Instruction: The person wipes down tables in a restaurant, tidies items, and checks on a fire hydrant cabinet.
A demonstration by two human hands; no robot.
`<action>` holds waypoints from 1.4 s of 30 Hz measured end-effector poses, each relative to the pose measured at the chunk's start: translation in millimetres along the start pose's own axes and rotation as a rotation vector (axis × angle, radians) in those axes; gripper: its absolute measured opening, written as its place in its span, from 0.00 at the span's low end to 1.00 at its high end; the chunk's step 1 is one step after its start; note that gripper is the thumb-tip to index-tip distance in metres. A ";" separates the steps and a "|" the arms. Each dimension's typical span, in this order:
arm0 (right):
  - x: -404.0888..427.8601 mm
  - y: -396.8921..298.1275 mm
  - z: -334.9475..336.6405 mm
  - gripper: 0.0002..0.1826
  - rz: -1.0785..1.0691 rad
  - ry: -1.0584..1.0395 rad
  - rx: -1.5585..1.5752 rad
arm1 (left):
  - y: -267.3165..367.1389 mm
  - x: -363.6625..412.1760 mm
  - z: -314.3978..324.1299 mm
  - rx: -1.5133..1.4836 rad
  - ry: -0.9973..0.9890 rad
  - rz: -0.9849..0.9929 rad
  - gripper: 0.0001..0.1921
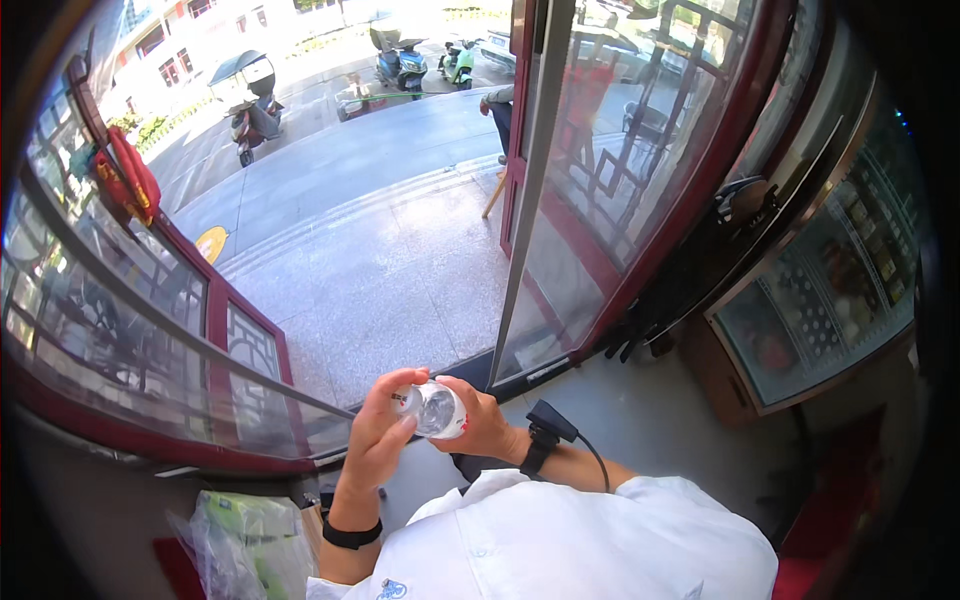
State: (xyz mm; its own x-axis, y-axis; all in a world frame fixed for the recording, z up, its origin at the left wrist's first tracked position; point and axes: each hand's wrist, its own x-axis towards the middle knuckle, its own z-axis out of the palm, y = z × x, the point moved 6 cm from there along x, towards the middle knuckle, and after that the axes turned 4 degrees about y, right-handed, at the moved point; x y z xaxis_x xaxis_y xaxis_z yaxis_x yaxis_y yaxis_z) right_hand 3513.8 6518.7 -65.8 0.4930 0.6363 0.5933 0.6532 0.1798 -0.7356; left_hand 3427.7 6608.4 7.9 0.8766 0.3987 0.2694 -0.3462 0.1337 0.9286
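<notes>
A clear plastic bottle (439, 411) with a white cap (406, 400) is held in front of my chest, its capped end towards the left. My right hand (480, 420) is wrapped around the bottle's body, a black strap and small device on that wrist. At the cap, my left hand (381, 427) has its thumb and fingers closed on either side; a black band circles its wrist. The bottle bears printing in red and black. Its lower end is partly hidden by my right hand.
Glass doors with red frames (217, 315) stand open on a stone-paved step. A glass-fronted display fridge (817, 300) is at right, and a plastic-wrapped package (247, 540) at lower left. Outside are scooters (255, 112) and a partly hidden seated person (501, 112).
</notes>
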 end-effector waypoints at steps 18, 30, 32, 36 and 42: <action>416.5 311.8 75.0 0.42 0.114 0.258 -0.415 | -88.5 524.3 -248.8 0.513 0.027 0.295 0.14; 577.5 471.9 82.6 0.43 0.365 0.353 -0.470 | -152.2 789.7 -309.1 0.465 -0.812 0.118 0.14; 596.2 504.8 71.8 0.43 0.429 0.381 -0.465 | -173.4 831.3 -304.0 0.613 -0.757 0.166 0.12; 646.3 571.2 37.2 0.43 0.381 0.439 -0.504 | -216.7 914.4 -285.5 0.858 -0.690 0.339 0.12; 710.0 657.0 -42.2 0.41 0.465 0.553 -0.494 | -241.4 1047.1 -223.9 0.677 -1.024 0.471 0.17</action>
State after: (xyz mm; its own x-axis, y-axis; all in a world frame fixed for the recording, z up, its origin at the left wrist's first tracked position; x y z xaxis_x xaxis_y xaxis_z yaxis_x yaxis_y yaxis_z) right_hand 4317.2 7056.9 -113.9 0.8957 0.0860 0.4362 0.4277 -0.4343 -0.7927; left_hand 4354.3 7196.8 8.8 0.6767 -0.6228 0.3928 -0.7143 -0.4259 0.5553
